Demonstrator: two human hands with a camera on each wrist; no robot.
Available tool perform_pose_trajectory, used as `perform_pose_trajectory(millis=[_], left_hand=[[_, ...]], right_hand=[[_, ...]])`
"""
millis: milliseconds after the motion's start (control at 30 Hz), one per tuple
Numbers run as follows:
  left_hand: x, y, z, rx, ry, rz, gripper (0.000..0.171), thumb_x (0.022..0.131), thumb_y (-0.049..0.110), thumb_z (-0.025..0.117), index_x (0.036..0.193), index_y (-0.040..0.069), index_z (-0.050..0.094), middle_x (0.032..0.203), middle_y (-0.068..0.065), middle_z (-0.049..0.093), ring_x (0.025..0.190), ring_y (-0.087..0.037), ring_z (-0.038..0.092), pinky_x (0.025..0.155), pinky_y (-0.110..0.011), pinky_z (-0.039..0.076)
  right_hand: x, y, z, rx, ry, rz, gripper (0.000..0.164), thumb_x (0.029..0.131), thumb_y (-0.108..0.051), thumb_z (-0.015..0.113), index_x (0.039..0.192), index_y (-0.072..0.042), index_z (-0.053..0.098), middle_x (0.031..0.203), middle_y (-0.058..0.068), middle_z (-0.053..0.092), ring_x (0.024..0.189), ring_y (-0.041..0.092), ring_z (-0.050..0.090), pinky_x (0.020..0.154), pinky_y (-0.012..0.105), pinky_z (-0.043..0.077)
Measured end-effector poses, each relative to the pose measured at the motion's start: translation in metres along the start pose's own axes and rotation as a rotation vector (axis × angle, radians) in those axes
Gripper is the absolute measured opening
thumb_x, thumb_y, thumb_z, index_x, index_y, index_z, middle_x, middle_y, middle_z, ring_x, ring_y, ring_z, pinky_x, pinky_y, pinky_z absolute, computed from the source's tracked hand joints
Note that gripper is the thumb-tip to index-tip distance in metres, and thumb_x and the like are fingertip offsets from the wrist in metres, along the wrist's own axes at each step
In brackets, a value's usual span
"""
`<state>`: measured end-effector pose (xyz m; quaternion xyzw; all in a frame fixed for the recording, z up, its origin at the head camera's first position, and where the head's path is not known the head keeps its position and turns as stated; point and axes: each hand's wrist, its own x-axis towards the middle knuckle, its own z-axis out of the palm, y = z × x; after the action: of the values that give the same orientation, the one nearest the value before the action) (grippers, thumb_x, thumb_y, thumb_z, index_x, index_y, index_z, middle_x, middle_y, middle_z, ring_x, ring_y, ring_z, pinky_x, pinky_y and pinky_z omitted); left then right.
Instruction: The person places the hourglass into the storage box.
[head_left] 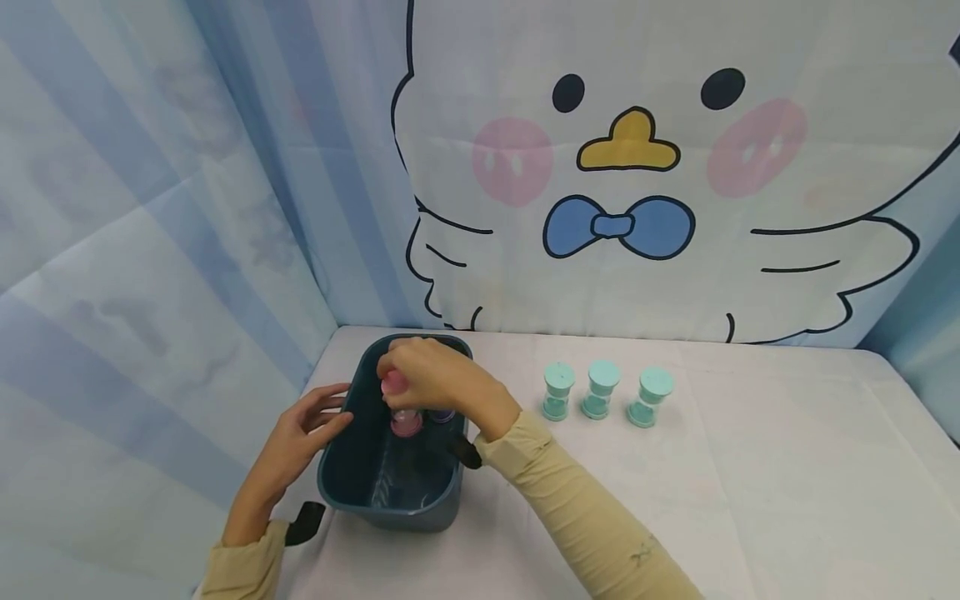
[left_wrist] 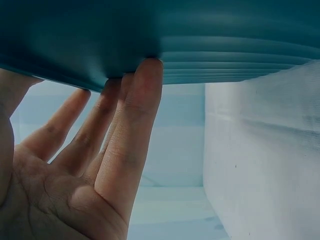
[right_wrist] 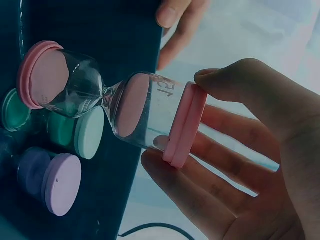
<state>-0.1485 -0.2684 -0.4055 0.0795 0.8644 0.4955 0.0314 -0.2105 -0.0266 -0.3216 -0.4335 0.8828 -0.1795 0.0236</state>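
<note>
My right hand reaches over the dark teal bin and grips a pink sand timer by one pink end cap, thumb on one side and fingers on the other. The timer's far end points down into the bin. Beside it in the right wrist view are a purple-capped sand timer, a mint-capped sand timer and a green-capped piece. At the bin's left side, my left hand touches the outer wall with extended fingertips, its palm away from the wall.
Three mint sand timers, left, middle and right, stand in a row on the white table, right of the bin. A cartoon-printed curtain hangs behind the table's back edge; another curtain lines the left.
</note>
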Motion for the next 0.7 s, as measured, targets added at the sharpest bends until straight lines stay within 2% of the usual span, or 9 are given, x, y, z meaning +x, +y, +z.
perform_pose_trajectory(millis=[233,400,700], left_hand=[[-0.002,0.002,0.000,0.007,0.003,0.012,0.052,0.101,0.030,0.059,0.147,0.011,0.044,0.143,-0.018,0.052,0.127,-0.038,0.053,0.101,-0.057,0.047],[-0.003,0.003,0.000,0.013,0.004,0.004,0.053,0.101,0.030,0.059,0.147,0.010,0.044,0.143,-0.019,0.051,0.128,-0.039,0.053,0.102,-0.058,0.046],[-0.002,0.005,0.001,0.003,0.003,-0.003,0.053,0.101,0.030,0.059,0.148,0.010,0.043,0.144,-0.020,0.051,0.129,-0.039,0.052,0.103,-0.059,0.045]], right_hand=[[0.009,0.001,0.009,0.036,-0.058,0.027,0.029,0.091,-0.021,0.067,0.119,-0.014,0.072,0.116,0.001,0.066,0.096,0.012,0.061,0.084,0.022,0.052],[0.015,0.002,0.016,0.044,-0.114,0.055,0.028,0.091,-0.020,0.069,0.117,-0.013,0.073,0.112,0.000,0.066,0.092,0.012,0.060,0.082,0.022,0.052],[0.021,0.002,0.021,0.039,-0.161,0.075,0.025,0.091,-0.019,0.070,0.115,-0.011,0.072,0.105,-0.002,0.065,0.088,0.011,0.059,0.083,0.024,0.051]])
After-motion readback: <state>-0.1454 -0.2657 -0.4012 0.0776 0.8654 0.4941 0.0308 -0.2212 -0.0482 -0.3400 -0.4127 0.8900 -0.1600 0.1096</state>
